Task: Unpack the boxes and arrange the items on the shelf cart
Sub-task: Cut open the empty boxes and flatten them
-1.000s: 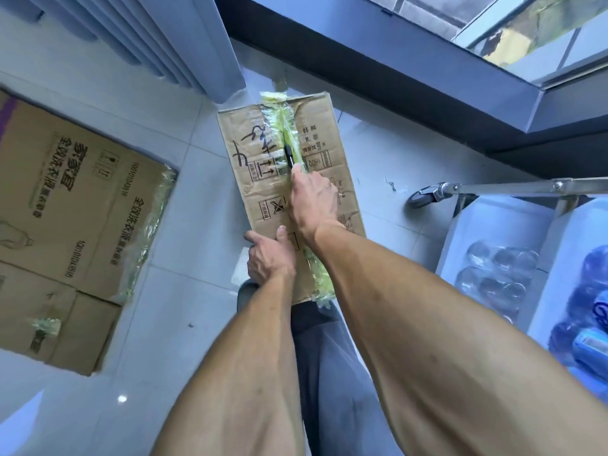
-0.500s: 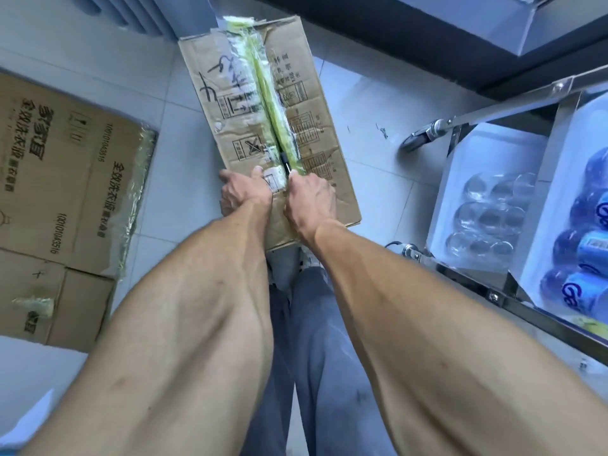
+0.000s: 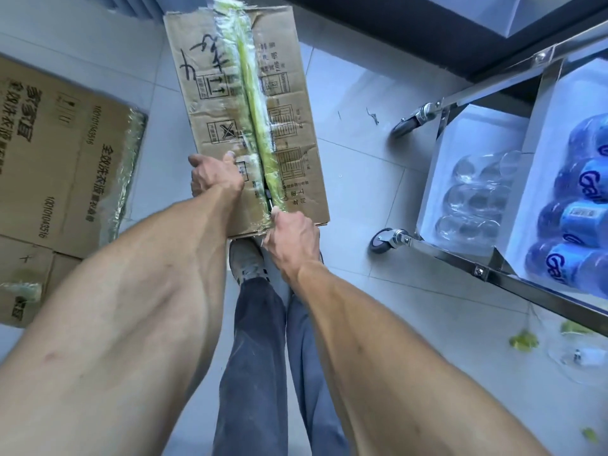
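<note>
I stand in what looks like a stockroom or the back of a shop. Taped cardboard boxes (image 3: pixel 246 120) printed with shipping marks sit on the pale tiled floor (image 3: pixel 362 179), more cartons (image 3: pixel 62 166) lie to my left, and a steel shelf cart (image 3: pixel 487 271) on wheels holds shrink-wrapped packs of bottles (image 3: pixel 579 199).

- In the upper middle of the frame I saw a cardboard box (image 3: pixel 243 116) on the tiled floor, a strip of green tape (image 3: pixel 251 103) running along its top seam.
- My left hand (image 3: pixel 214 174) gripped the box's near left edge.
- My right hand (image 3: pixel 292 236), at the near end of the seam, was curled around a thin dark cutter (image 3: pixel 268 200).
- At the left lay larger boxes (image 3: pixel 62 166).
- At the right stood the shelf cart (image 3: pixel 493 271), holding blue bottles (image 3: pixel 582 205) and clear bottles (image 3: pixel 477 195).
</note>
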### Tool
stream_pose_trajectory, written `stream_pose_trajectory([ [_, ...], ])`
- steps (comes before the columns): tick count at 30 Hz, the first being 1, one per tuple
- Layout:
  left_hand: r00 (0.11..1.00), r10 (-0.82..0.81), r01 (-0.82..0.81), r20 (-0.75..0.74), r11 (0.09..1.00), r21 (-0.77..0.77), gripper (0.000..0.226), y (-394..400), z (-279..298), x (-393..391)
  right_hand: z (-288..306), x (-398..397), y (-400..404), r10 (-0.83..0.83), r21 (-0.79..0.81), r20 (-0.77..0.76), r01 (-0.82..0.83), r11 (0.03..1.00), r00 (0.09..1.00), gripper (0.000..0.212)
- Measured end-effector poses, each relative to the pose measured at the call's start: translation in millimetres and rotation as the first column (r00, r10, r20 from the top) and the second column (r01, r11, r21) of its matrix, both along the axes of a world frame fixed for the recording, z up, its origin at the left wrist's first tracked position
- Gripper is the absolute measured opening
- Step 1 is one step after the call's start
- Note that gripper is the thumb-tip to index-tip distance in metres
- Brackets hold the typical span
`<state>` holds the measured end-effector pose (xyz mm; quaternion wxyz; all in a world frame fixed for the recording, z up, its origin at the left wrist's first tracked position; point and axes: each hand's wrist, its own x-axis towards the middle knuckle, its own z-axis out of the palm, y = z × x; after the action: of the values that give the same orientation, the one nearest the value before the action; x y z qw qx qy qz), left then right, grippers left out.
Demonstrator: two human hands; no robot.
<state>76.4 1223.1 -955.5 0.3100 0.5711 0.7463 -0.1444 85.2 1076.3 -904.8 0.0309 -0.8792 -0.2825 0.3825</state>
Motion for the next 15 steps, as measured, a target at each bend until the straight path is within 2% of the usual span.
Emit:
stream_pose_trajectory([
  [2,1.000,-0.007,0.007,-0.010,1.000,0.011,0.061,1.7,7.0,-2.1,5.0,2.1,-8.3,-0.017,0.036,-0.027,0.018,0.999,0.999,0.018],
  [4,0.997,-0.064,0.066,-0.039,0.997,0.045,0.061,0.6,16.6,-3.3,10.7,4.7,-17.1,-0.058,0.066,0.025,0.056,0.996,0.998,0.028],
  [8,0.985,-0.170,0.169,0.021,0.984,0.056,0.054,-14.0,27.9,0.9,18.5,8.5,-30.3,-0.102,0.088,0.167,0.088,0.992,0.981,0.011],
  [11,0.976,-0.213,0.211,0.048,0.977,0.043,0.050,-28.5,30.8,6.6,21.6,9.9,-34.3,-0.118,0.052,0.126,0.112,0.992,0.985,0.003],
  [15,0.983,-0.179,0.180,0.049,0.984,-0.009,0.058,-41.4,35.6,14.0,24.4,2.6,-44.9,-0.190,0.012,0.037,0.189,0.982,0.981,0.011],
])
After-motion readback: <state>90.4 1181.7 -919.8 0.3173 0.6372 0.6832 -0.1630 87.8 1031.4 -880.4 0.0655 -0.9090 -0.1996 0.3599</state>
